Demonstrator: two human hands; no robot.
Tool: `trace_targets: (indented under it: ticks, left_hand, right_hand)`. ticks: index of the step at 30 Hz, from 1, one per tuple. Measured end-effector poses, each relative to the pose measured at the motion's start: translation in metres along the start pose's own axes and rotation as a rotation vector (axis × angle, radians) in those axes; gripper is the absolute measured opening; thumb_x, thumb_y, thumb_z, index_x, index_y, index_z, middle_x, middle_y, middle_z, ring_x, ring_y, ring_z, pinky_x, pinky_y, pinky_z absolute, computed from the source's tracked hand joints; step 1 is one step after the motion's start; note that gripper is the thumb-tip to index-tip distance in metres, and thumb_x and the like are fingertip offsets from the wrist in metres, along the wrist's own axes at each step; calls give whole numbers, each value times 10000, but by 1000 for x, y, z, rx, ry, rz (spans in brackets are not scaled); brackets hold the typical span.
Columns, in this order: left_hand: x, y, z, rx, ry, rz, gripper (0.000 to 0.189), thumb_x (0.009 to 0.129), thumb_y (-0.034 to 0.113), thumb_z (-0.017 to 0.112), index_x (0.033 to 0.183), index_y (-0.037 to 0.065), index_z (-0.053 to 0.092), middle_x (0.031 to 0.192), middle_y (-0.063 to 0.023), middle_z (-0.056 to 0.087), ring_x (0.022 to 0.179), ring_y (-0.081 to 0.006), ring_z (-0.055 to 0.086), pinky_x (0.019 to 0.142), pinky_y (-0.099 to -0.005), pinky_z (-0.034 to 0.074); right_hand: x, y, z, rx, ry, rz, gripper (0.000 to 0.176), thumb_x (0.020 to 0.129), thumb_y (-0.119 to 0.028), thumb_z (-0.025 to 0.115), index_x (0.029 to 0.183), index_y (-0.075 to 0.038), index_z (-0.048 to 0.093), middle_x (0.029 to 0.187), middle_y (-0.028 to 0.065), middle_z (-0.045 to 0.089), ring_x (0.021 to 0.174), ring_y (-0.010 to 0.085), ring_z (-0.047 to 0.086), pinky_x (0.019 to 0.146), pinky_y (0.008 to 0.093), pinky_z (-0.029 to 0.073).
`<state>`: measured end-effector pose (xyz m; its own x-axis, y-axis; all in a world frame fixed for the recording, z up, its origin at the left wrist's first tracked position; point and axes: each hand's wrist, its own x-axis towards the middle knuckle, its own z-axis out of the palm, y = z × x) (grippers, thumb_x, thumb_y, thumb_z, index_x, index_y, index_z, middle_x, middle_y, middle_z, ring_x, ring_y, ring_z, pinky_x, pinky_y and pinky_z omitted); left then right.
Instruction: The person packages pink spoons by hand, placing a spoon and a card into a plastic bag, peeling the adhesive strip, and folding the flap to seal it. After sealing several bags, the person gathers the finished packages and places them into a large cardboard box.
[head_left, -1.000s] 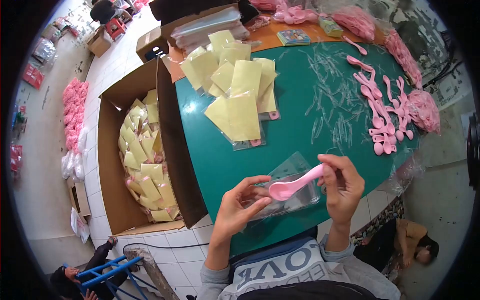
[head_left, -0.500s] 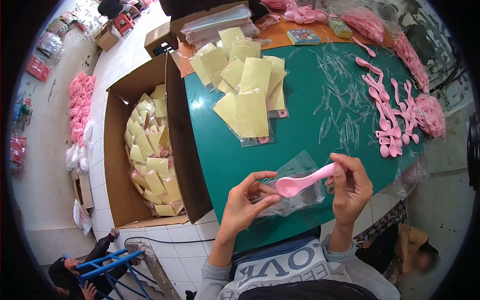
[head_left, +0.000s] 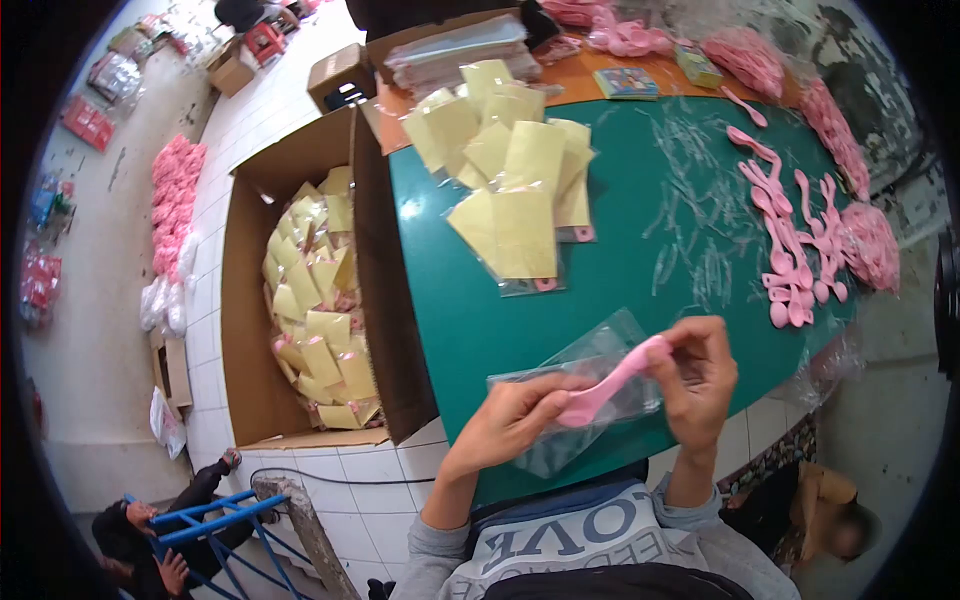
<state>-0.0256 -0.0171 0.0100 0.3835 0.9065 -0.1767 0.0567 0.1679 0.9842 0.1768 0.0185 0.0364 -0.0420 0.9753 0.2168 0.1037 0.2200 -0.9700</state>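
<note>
Bridging right fingers [head_left: 672, 352] and left fingers [head_left: 553, 392], pink spoon [head_left: 618, 378] over clear bag [head_left: 598, 345]

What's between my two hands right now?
In the head view, a pink spoon runs from the right hand to the left hand, against a clear plastic bag.

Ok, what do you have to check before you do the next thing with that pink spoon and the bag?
1. Right hand has a firm grip on the spoon: ok, fingers pinch the handle end.
2. Left hand holds the bag: ok, fingers are closed on the plastic.
3. Spoon's bowl end points toward the left hand: ok.
4. Bag mouth is open: cannot tell, the clear plastic is blurred.
5. Spoon is fully inside the bag: cannot tell.
6. Box beside the table is open: ok, flaps are up and yellow packs lie inside.
</note>
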Motion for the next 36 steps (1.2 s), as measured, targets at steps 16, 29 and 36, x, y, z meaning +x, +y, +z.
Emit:
trace_targets:
  ticks: [16, 29, 36]
  left_hand:
    - [9, 2, -1, -318, 153, -56, 350, 1000, 204, 380, 1144, -38, 588, 974, -112, 651, 880, -109, 599, 767, -238, 490]
    - [26, 9, -20, -284, 23, -34, 378, 983, 241, 429, 1113, -80, 580, 991, -160, 660, 925, -166, 627, 800, -244, 477]
    - [21, 8, -28, -314, 39, -55, 337, 979, 188, 433, 1119, -69, 599, 991, -119, 672, 846, -83, 586, 770, -208, 465]
  right_hand:
    - [57, 4, -6, -231, -945, -381, 635, 768, -640, 508, 1098, -120, 663, 1381, 169, 398, 1077, 333, 513, 921, 419, 419]
    - [425, 179, -52, -1191, 96, -210, 435, 796, -429, 616, 839, -2, 688, 858, 234, 649, 826, 387, 627, 735, 437, 486]
    - [436, 178, -30, -1117, 230, -136, 274, 753, -285, 656, 822, -22, 685, 935, 221, 646, 909, 386, 617, 808, 464, 469]
